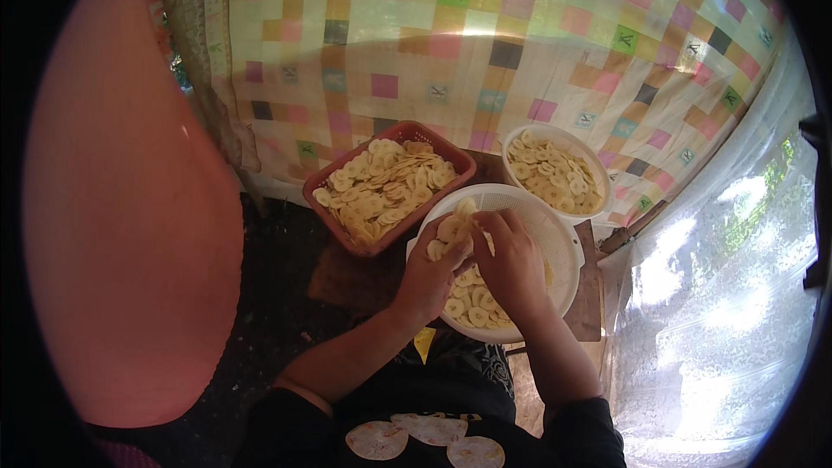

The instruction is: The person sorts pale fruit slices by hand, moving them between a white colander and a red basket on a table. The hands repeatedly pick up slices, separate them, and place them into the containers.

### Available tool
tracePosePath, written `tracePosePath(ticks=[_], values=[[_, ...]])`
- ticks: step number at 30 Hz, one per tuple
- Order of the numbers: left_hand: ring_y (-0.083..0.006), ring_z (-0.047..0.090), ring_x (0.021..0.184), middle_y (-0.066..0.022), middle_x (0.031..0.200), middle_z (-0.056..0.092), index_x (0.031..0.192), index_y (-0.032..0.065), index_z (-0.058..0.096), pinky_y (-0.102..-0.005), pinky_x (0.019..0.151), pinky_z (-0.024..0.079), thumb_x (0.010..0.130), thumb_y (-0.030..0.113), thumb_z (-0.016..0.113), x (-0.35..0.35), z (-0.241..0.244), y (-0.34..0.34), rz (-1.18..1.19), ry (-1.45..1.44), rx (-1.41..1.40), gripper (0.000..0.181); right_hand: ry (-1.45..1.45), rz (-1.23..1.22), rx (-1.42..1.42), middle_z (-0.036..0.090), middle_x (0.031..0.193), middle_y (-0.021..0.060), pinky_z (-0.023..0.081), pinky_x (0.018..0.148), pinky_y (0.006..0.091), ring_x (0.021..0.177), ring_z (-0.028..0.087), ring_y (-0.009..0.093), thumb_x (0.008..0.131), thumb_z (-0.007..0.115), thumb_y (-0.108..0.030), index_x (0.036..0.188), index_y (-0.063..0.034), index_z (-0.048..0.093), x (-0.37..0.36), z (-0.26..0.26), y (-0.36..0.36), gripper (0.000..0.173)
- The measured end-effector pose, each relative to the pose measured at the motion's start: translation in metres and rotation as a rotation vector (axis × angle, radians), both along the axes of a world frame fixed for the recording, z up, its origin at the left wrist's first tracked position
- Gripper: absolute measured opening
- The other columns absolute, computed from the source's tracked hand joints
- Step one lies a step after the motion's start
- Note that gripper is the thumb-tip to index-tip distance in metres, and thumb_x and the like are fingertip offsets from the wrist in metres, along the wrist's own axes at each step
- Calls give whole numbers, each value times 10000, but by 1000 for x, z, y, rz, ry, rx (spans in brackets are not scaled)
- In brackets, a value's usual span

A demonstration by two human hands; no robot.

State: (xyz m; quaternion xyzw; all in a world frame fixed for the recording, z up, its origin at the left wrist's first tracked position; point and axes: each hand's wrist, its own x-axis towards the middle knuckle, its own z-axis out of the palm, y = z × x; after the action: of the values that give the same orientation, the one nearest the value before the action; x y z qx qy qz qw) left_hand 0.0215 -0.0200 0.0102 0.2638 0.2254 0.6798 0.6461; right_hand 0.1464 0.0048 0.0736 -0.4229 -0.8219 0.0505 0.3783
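Observation:
Over a white plastic colander [572, 273] that holds banana slices [478, 302], my left hand [426, 273] cups several more pale slices [448, 231]. The fingertips of my right hand [513, 260] touch the upper edge of that cluster; whether they pinch a slice cannot be told. A red plastic basket [338, 234] full of banana slices [390, 188] stands to the left. Behind the colander on the right is a white bowl-shaped container [608, 192], also filled with slices [552, 172].
The containers rest on a brown wooden surface [588, 312]. A patterned plastic sheet [403, 65] hangs behind them, and a translucent sheet [689, 338] hangs at right. Close on the left is a large pink fabric [143, 240], above dark ground [266, 312].

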Motion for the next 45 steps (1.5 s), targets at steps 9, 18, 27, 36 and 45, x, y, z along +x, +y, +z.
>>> tracePosePath(ticks=[9,18,27,36,45], values=[[-193,540,1257,-68,1382,510,1442,98,404,-445,1074,478,945,-20,547,-18,0,3,-66,-65,-35,530,217,10,-16,666,1002,161,530,775,420,916,666,361,929,589,-1,1097,-16,680,22,16,16,192],[-198,529,1283,-83,1390,515,1467,103,379,-452,1084,460,997,73,460,-17,0,1,-99,-163,-18,477,33,17,-78,621,996,110,516,792,423,941,641,324,849,737,-157,1059,-49,696,2,0,-6,240],[-190,546,1262,-81,1382,531,1459,110,393,-439,1083,451,1021,118,442,-16,3,-5,-97,-205,-30,441,73,48,-111,610,993,110,510,780,430,920,639,335,837,731,-137,972,-56,678,0,-2,-6,166],[-204,557,1252,-87,1376,541,1444,79,418,-423,1070,473,1010,96,487,-22,-1,-1,-66,-170,-4,439,260,205,-342,662,894,42,519,748,292,827,649,143,848,755,-60,982,-19,663,13,13,-11,168],[-192,565,1236,-73,1338,564,1370,50,469,-420,1069,501,970,21,601,-22,2,3,-51,-141,62,423,395,139,-419,673,904,12,500,739,222,826,609,61,897,745,-93,1032,8,654,24,20,7,191]])
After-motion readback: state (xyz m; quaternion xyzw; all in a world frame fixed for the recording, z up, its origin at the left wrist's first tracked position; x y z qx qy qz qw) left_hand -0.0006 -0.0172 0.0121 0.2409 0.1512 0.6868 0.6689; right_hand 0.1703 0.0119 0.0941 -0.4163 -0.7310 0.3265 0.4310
